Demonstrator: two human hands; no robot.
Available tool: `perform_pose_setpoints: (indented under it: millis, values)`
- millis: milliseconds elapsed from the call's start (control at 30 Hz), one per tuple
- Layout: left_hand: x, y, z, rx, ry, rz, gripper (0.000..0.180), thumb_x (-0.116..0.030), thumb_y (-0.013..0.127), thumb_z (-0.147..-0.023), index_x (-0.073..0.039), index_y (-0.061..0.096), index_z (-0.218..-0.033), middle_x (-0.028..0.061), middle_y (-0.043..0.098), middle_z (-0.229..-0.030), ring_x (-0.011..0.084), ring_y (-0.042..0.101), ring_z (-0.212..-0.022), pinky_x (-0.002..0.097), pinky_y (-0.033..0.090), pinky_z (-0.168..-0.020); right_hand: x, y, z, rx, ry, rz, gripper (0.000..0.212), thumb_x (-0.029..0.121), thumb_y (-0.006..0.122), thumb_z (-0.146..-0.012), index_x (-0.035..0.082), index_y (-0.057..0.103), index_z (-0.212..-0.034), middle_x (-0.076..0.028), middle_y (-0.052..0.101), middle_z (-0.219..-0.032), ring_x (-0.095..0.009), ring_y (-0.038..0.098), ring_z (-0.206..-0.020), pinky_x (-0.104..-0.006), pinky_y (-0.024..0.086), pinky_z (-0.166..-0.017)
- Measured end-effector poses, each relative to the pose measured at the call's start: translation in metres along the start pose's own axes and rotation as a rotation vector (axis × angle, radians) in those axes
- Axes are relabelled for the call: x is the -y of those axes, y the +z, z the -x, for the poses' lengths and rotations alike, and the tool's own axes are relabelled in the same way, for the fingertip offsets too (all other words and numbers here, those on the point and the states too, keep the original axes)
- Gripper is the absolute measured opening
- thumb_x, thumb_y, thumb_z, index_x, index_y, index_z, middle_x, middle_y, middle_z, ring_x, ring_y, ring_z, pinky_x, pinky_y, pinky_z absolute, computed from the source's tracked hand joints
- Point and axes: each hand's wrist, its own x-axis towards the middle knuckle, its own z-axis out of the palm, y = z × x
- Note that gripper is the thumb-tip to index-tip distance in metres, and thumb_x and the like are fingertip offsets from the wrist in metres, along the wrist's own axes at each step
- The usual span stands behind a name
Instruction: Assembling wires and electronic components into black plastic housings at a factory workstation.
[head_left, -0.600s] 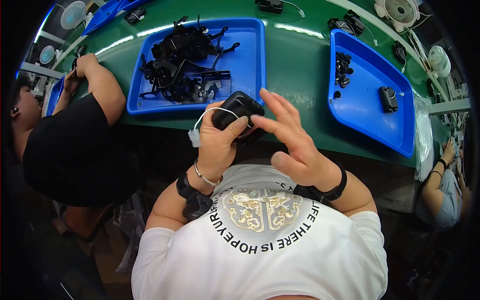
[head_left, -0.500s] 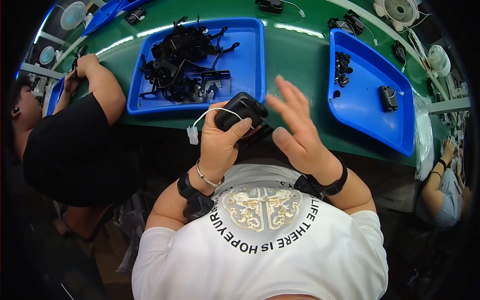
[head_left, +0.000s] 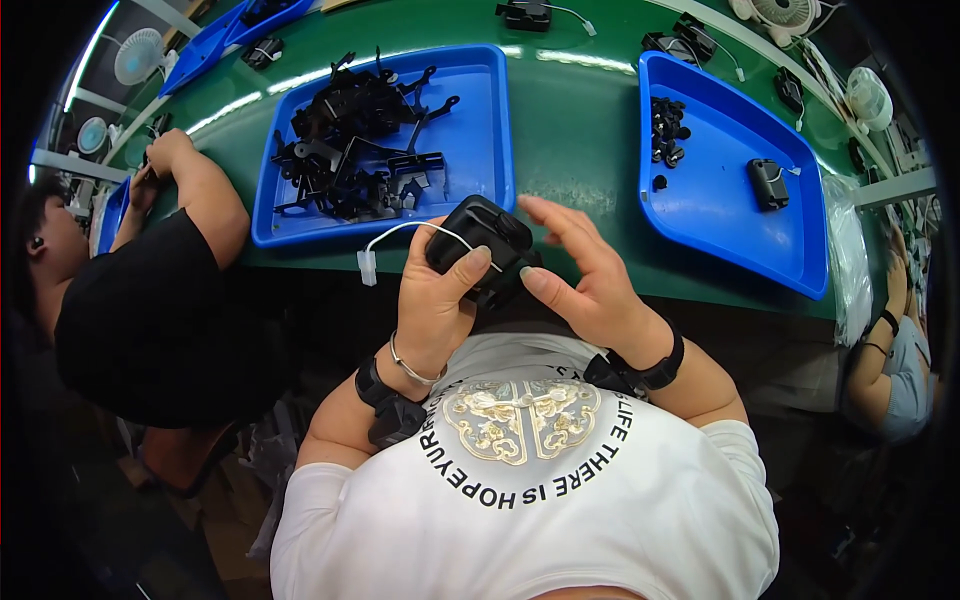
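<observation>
An assembly workshop: a long green table (head_left: 575,130) carries blue trays (head_left: 478,140) of black parts (head_left: 365,110), small fans (head_left: 138,57) show beyond, one co-worker (head_left: 150,320) sits left, another person (head_left: 903,390), dimly seen, apparently works at right.

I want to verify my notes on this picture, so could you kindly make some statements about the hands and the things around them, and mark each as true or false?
1. The left hand holds a black unit. True.
2. The white cable of this unit ends in a black connector. False: the connector is whitish.
3. Jumbled black parts lie in the blue tray beyond the left hand. True.
4. The blue tray at right holds only small dark parts. False: a second black unit lies there too.
5. The right hand is inside a tray. False: it is beside the held unit.
</observation>
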Motion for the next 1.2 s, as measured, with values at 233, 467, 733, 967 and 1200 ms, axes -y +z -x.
perform_pose_setpoints:
  millis: [233, 467, 733, 967, 1200]
  values:
    - [0.012, -0.001, -0.001, 0.019, 0.176, -0.171, 0.042, 0.003, 0.066, -0.077, -0.006, 0.045, -0.112, 0.0081, 0.059, -0.100, 0.0150, 0.060, -0.090, 0.0275, 0.051, -0.080, 0.008, 0.012, 0.005, -0.114, -0.219, 0.359, 0.058, 0.026, 0.062, -0.083, -0.004, 0.041, -0.128, -0.024, 0.034, -0.137, -0.038, 0.035, -0.121, -0.0416, 0.031, -0.099]
    - [0.008, -0.003, 0.001, 0.015, 0.210, -0.167, 0.043, 0.002, 0.066, -0.077, -0.006, 0.044, -0.113, 0.0077, 0.059, -0.101, 0.0148, 0.059, -0.090, 0.0276, 0.050, -0.081, 0.030, -0.002, 0.008, -0.089, -0.329, 0.364, 0.060, 0.023, 0.064, -0.081, -0.003, 0.039, -0.129, -0.022, 0.036, -0.135, -0.035, 0.039, -0.119, -0.0401, 0.032, -0.098]
    - [-0.004, 0.004, 0.009, 0.049, -0.089, 0.082, 0.041, 0.000, 0.064, -0.079, -0.005, 0.044, -0.114, 0.0073, 0.055, -0.104, 0.0156, 0.057, -0.094, 0.0297, 0.048, -0.083, 0.004, 0.011, 0.012, -0.014, 0.124, -0.425, 0.056, 0.010, 0.061, -0.084, -0.001, 0.034, -0.132, -0.011, 0.049, -0.120, -0.016, 0.050, -0.105, -0.0291, 0.041, -0.090]
    - [-0.023, 0.005, 0.014, 0.310, -0.077, -0.396, 0.049, 0.001, 0.063, -0.074, -0.003, 0.042, -0.118, 0.0089, 0.052, -0.105, 0.0154, 0.053, -0.099, 0.0286, 0.045, -0.086, 0.010, -0.010, 0.011, 0.119, 0.314, -0.688, 0.043, 0.010, 0.054, -0.089, -0.001, 0.038, -0.127, -0.008, 0.055, -0.107, -0.011, 0.055, -0.087, -0.0247, 0.046, -0.075]
    - [-0.034, 0.023, 0.008, 0.439, -0.090, -0.865, 0.054, 0.000, 0.066, -0.072, -0.004, 0.042, -0.120, 0.0070, 0.056, -0.097, 0.0123, 0.056, -0.088, 0.0259, 0.047, -0.079, 0.025, -0.029, 0.001, 0.145, 0.357, -0.288, 0.042, 0.018, 0.059, -0.087, -0.001, 0.041, -0.120, -0.007, 0.060, -0.088, -0.009, 0.056, -0.073, -0.0240, 0.046, -0.062]
